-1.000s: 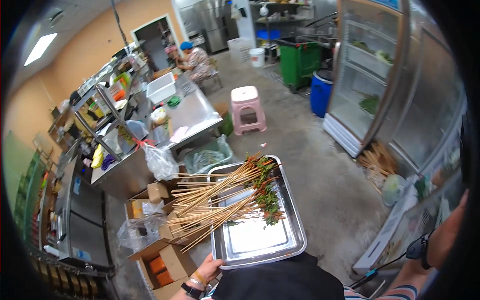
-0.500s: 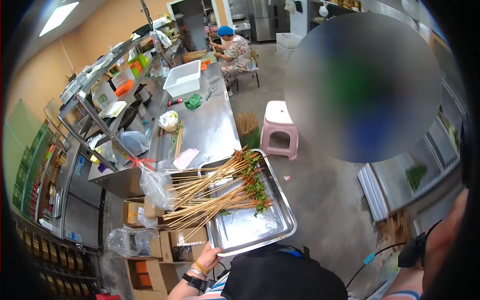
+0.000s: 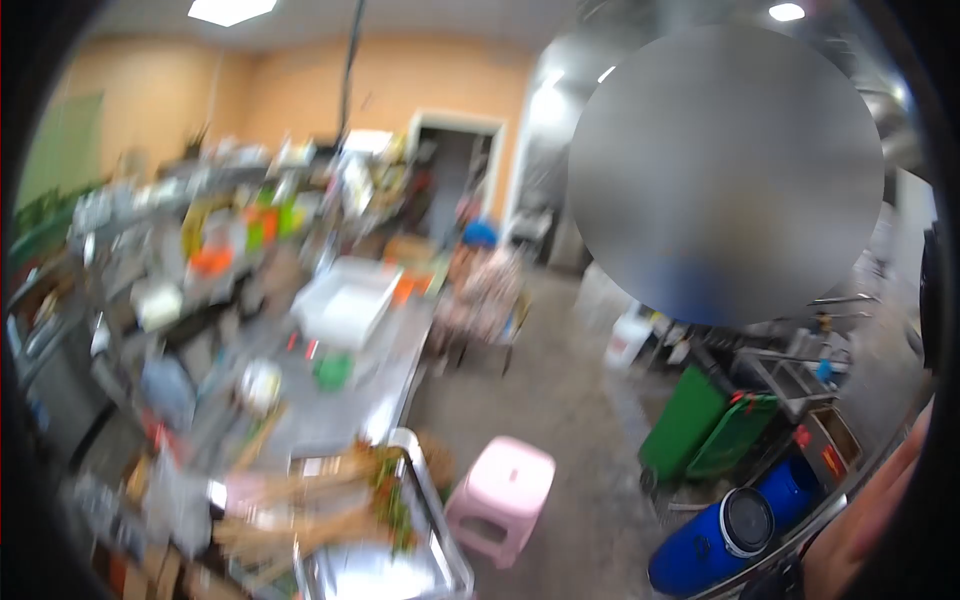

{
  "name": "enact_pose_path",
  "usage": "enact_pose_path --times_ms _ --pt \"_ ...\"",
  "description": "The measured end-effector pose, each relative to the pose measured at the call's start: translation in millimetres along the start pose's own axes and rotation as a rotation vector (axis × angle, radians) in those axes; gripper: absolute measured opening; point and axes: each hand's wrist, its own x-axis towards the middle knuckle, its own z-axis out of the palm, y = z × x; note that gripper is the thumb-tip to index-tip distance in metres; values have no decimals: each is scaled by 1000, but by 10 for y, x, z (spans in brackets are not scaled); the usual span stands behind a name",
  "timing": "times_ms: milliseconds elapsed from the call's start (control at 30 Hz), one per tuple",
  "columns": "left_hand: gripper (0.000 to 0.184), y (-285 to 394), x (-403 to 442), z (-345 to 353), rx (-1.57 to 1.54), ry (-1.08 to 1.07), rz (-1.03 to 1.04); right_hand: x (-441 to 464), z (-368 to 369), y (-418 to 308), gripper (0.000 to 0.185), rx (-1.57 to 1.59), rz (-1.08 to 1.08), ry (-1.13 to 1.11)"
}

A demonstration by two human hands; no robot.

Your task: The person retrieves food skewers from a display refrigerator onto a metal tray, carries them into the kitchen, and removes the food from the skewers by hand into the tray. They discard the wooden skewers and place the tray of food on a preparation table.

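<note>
A metal tray (image 3: 455, 570) is at the bottom of the view, blurred by motion. Across it lies a bundle of wooden skewers (image 3: 270, 530) with green leafy pieces (image 3: 393, 500) at their right ends. The skewers' bare ends stick out past the tray's left side. My left hand is out of view. At the lower right edge, part of my right hand (image 3: 870, 515) shows close to the camera, apart from the tray; its fingers are cut off and smeared.
A steel table (image 3: 335, 395) holds a white plastic tub (image 3: 350, 305) and a green cloth (image 3: 332, 371). A pink stool (image 3: 512, 475) stands right of the tray. Further off sits a person (image 3: 483, 290) in a blue cap. Green bin (image 3: 685, 420) and blue barrels (image 3: 700, 550) stand right.
My view has swung up and to the right. The tray and skewers now sit lower in the picture, and my left hand on the tray's edge has left it. The bin and barrels have appeared.
</note>
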Motion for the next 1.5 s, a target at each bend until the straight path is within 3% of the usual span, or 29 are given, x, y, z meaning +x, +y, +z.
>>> enact_pose_path --times_ms 33,67,167,233,267,300,333,400,500,600,733,800,867,933,1067,1133,1200,1267,1367,1433,1500 --pt "48 -413 155 -127 174 25 116 171 96 323 14 57 -54 -37" --pt "44 324 32 651 -402 109 -92 299 227 580 14 119 -97 -61" --pt "40 23 55 650 -423 276 -183 633 638 1068 14 443 -146 -155" --pt "45 232 210 812 -469 301 -194 749 1043 1459 14 694 -65 -247" --pt "47 265 357 888 -562 340 -182 534 1546 1856 35 685 -148 138" --pt "47 179 457 847 -578 367 -169 476 1855 2049 27 519 58 151" --pt "45 46 636 652 -555 381 -196 667 2376 1854 17 755 426 343" --pt "43 -73 844 493 -523 383 -220 484 2943 2245 13 947 629 -37" --pt "46 -17 1335 315 -575 445 -222 169 3963 2552 14 838 725 -418" --pt "51 -194 1745 6 -672 431 -248 -420 4725 2664 15 834 841 -657" --pt "52 -93 2316 -158 -601 470 -294 -773 5139 2710 15 779 797 -792" --pt "50 -151 2626 -262 -483 527 -423 -935 5236 2719 15 755 767 -888" --pt "48 -133 2940 -260 -546 481 -398 -1074 5325 2770 16 791 996 -959" --pt "45 -50 3243 -201 -606 428 -369 -1181 5392 2838 17 793 1001 -971" --pt "32 -158 3622 -235 -308 441 -568 -1262 5556 2989 16 833 1026 -1000" --pt "37 336 3696 -69 115 352 -778 -1254 5649 3112 16 836 1011 -999" --pt "37 286 3604 -106 163 270 -809 -1307 5780 3262 17 884 1033 -1001" --pt "28 474 3527 -110 520 144 -605 -1321 5876 3414 17 928 1066 -985" --pt "19 1073 3660 -207 957 441 -333 -1228 5964 3641 17 862 993 -1056" --pt "34 1271 3875 -499 1150 559 -39 -1245 6005 3721 17 851 1000 -1096" --pt "54 1346 4194 -894 1296 642 80 -1204 6048 3776 18 828 1010 -1116"
